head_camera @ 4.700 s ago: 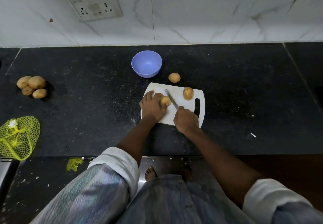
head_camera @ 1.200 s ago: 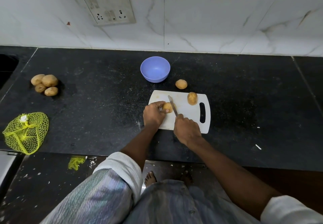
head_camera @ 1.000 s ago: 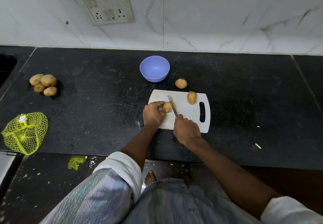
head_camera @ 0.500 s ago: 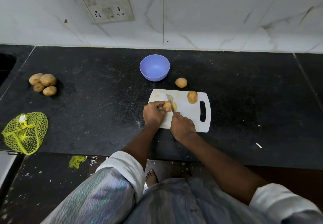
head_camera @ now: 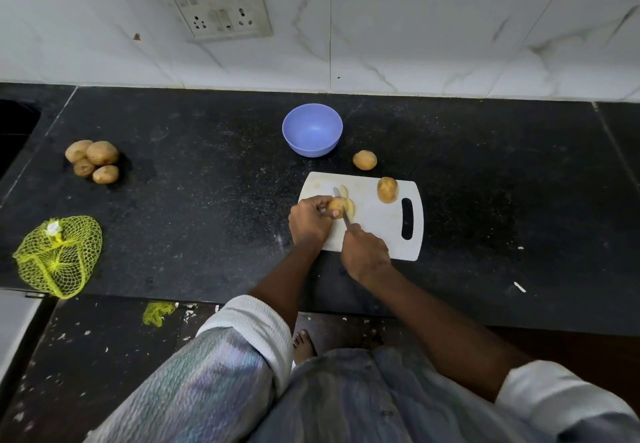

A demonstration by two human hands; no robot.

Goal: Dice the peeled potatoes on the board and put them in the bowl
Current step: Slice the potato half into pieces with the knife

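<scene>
A black counter is backed by a white tiled wall carrying a socket plate. A white board is laid near the front edge, within easy reach of both arms, its handle slot turned to the right, away from the cutting. A yellow net bag lies at the far left, and a pile of four potatoes is kept well apart from the work. The bowl is set just behind the board, probably so that cut pieces need only a short carry; nothing is seen in it. The right hand is clenched round the handle of a knife, whose blade is set against the potato being cut. The left hand grasps that potato on the board's left half, fingers curled over it to steady it, with slices fallen to the blade's right. A second potato waits on the board, and a third lies on the counter between board and bowl.
</scene>
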